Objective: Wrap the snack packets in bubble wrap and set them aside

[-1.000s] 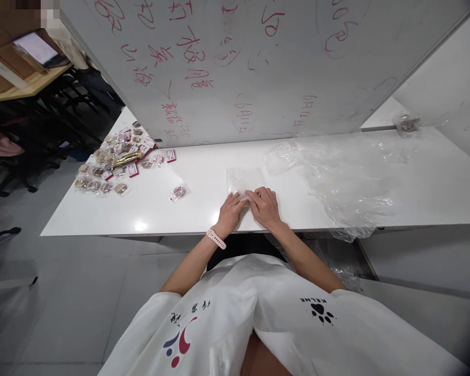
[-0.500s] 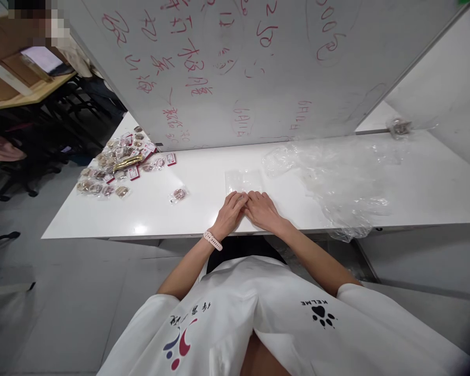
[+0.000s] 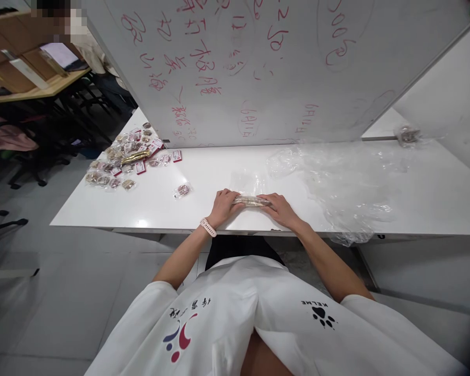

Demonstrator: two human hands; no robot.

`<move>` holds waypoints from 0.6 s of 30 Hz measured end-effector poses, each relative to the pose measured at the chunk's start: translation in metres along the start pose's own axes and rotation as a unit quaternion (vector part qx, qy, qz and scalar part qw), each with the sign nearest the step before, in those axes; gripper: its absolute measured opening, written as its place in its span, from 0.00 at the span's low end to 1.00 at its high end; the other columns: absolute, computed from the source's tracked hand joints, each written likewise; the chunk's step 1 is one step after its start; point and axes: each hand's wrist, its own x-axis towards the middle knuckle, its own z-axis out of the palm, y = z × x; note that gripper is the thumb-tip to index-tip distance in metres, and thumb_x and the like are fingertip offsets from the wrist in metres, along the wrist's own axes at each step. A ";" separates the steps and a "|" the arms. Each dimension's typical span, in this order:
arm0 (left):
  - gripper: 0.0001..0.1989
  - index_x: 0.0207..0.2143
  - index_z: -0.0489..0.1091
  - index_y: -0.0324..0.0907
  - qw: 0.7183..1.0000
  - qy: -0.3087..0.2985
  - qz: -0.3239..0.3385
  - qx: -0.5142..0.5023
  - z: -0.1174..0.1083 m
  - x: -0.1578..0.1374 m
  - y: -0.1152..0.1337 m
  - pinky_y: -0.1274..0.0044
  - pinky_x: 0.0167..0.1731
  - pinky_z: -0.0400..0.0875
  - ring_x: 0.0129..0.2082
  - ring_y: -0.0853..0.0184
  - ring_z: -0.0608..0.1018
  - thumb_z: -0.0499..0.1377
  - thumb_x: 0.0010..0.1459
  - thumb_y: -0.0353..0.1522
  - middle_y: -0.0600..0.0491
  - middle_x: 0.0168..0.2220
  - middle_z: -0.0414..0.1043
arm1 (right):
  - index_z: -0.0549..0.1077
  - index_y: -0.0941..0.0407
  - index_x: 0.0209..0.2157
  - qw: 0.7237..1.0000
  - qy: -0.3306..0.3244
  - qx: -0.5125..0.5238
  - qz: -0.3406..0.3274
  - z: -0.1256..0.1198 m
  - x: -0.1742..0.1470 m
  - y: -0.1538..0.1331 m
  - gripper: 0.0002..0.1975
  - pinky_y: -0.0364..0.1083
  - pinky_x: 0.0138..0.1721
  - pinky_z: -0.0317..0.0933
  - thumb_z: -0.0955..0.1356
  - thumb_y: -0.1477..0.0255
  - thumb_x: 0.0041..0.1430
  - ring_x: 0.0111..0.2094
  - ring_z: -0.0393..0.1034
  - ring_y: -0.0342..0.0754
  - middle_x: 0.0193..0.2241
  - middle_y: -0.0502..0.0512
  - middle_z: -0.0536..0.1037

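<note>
Between my two hands, near the table's front edge, lies a roll wrapped in clear plastic [image 3: 253, 201], pale and brownish inside. My left hand [image 3: 224, 204] has its fingers closed on the roll's left end. Its right end is gripped by my right hand [image 3: 281, 209]. A flat clear plastic sheet [image 3: 248, 181] extends from the roll toward the whiteboard. To the left of my left hand, a small clear-wrapped reddish-brown piece [image 3: 183, 190] lies by itself on the white table [image 3: 160, 206].
Several small wrapped pieces [image 3: 102, 179], red-and-white cards [image 3: 140, 167] and a gold packet [image 3: 136, 156] crowd the table's left end. Crumpled clear plastic film [image 3: 337, 183] spreads over the right side, overhanging the front edge. A whiteboard [image 3: 238, 68] stands behind. Another person's sleeve [image 3: 88, 47] shows at upper left.
My hands, close together before, have moved apart to the two ends of the roll, which now shows between them. The view has shifted slightly.
</note>
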 end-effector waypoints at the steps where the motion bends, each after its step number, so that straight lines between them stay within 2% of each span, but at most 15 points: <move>1: 0.14 0.46 0.71 0.42 1.000 0.002 -0.017 -0.006 -0.003 0.001 0.001 0.65 0.47 0.67 0.45 0.58 0.74 0.59 0.63 0.41 0.48 0.41 0.76 | 0.71 0.52 0.55 1.000 0.017 -0.003 0.013 0.003 -0.001 -0.003 0.21 0.55 0.52 0.59 0.61 0.58 0.67 0.50 0.69 0.54 0.50 0.58 0.77; 4: 0.15 0.46 0.70 0.42 0.996 0.000 -0.084 -0.043 -0.011 0.005 0.005 0.68 0.43 0.67 0.37 0.61 0.75 0.57 0.64 0.43 0.50 0.36 0.76 | 0.72 0.54 0.47 0.995 0.068 0.015 0.070 0.009 0.001 -0.014 0.20 0.51 0.45 0.60 0.60 0.55 0.67 0.38 0.70 0.51 0.38 0.55 0.78; 7: 0.17 0.43 0.70 0.44 0.981 -0.062 -0.149 -0.105 -0.020 0.017 0.006 0.73 0.32 0.64 0.26 0.65 0.72 0.55 0.64 0.47 0.55 0.27 0.74 | 0.70 0.53 0.34 0.982 0.102 0.049 0.152 0.013 0.008 -0.021 0.23 0.46 0.33 0.57 0.56 0.52 0.68 0.27 0.64 0.47 0.25 0.50 0.72; 9: 0.18 0.38 0.71 0.44 0.971 -0.104 -0.179 -0.123 -0.024 0.027 0.005 0.75 0.27 0.60 0.24 0.65 0.72 0.56 0.62 0.49 0.56 0.24 0.73 | 0.67 0.53 0.28 0.974 0.129 0.029 0.182 0.016 0.014 -0.023 0.24 0.46 0.33 0.55 0.55 0.52 0.68 0.27 0.63 0.47 0.24 0.50 0.70; 11: 0.17 0.34 0.71 0.44 0.969 -0.113 -0.194 -0.099 -0.024 0.037 0.005 0.75 0.26 0.59 0.27 0.64 0.73 0.59 0.60 0.48 0.53 0.26 0.73 | 0.68 0.54 0.27 0.967 0.168 -0.016 0.189 0.020 0.021 -0.022 0.22 0.48 0.37 0.57 0.58 0.53 0.67 0.33 0.65 0.49 0.28 0.53 0.72; 13: 0.15 0.35 0.72 0.43 0.980 -0.072 -0.181 -0.042 -0.019 0.042 0.005 0.74 0.29 0.62 0.32 0.61 0.75 0.61 0.59 0.46 0.50 0.30 0.75 | 0.71 0.54 0.33 0.959 0.216 -0.049 0.178 0.023 0.026 -0.020 0.18 0.50 0.43 0.58 0.61 0.56 0.65 0.39 0.66 0.52 0.36 0.57 0.74; 15: 0.12 0.37 0.72 0.43 0.991 0.005 -0.129 0.021 -0.012 0.043 0.008 0.71 0.34 0.65 0.39 0.58 0.75 0.63 0.59 0.41 0.47 0.38 0.76 | 0.73 0.55 0.39 0.956 0.249 -0.060 0.145 0.025 0.029 -0.019 0.14 0.52 0.46 0.58 0.62 0.60 0.65 0.43 0.65 0.54 0.41 0.59 0.74; 17: 0.05 0.37 0.72 0.43 0.996 0.051 -0.056 0.055 -0.005 0.039 0.009 0.68 0.39 0.66 0.42 0.58 0.74 0.61 0.62 0.35 0.46 0.41 0.75 | 0.73 0.55 0.39 0.964 0.237 -0.070 0.098 0.025 0.029 -0.019 0.12 0.52 0.47 0.58 0.60 0.66 0.67 0.44 0.64 0.54 0.41 0.59 0.75; 18: 0.05 0.35 0.72 0.42 0.997 0.050 -0.026 0.055 -0.002 0.035 0.009 0.68 0.40 0.67 0.41 0.59 0.74 0.58 0.64 0.33 0.46 0.40 0.75 | 0.74 0.55 0.39 0.970 0.217 -0.077 0.078 0.024 0.028 -0.019 0.13 0.51 0.47 0.58 0.59 0.67 0.68 0.44 0.64 0.53 0.40 0.59 0.75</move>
